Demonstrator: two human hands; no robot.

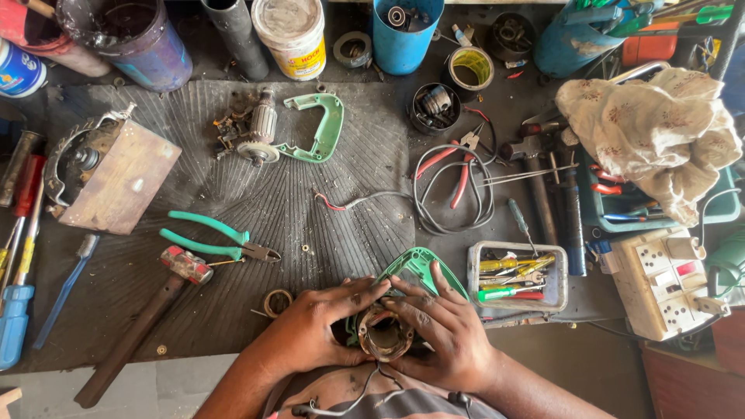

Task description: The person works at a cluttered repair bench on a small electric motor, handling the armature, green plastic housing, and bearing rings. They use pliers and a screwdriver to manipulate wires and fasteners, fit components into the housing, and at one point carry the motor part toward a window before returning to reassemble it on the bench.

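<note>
Both hands close around a green power-tool housing [419,268] at the near edge of the workbench. My left hand [314,330] grips its left side, my right hand [442,330] wraps the right side, fingers over the green shell. Between them sits the rusty round motor stator [382,335] inside the housing. The matching green handle half [322,128] and a motor armature [260,132] lie farther back on the black ribbed mat [295,209]. Green-handled pliers [217,240] and a hammer [143,322] rest to the left.
A clear tray of screwdrivers [516,279] sits right of my hands. Coiled cable with red pliers [454,182], a cloth [652,136], a switch board [667,283], buckets and tins [295,35] along the back, a wooden block [120,182] and screwdrivers [19,256] at left.
</note>
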